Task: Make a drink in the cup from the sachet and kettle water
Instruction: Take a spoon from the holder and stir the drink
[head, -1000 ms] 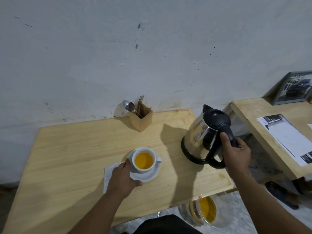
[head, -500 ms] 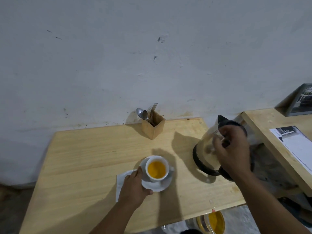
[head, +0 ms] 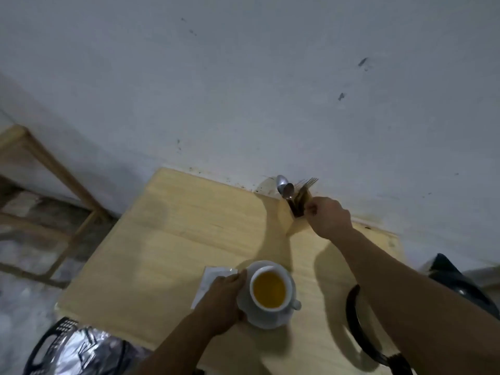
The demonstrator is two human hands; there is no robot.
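A white cup of orange-yellow drink stands on a white saucer at the middle of the wooden table. My left hand grips the saucer's left rim. My right hand is at the wooden cutlery holder by the wall. Its fingers are pinched together at the holder's opening, next to the forks; blur hides whether they hold a handle. Two spoons stick up on the holder's left side. The kettle stands at the right, mostly hidden behind my right forearm.
A white paper lies under my left hand beside the saucer. A wooden frame stands to the left of the table. A black basket with a silvery bag sits at the lower left. The wall runs right behind the table.
My right hand has left the kettle and moved left to the cutlery holder. The view has swung left and tilted. My left hand stays on the saucer.
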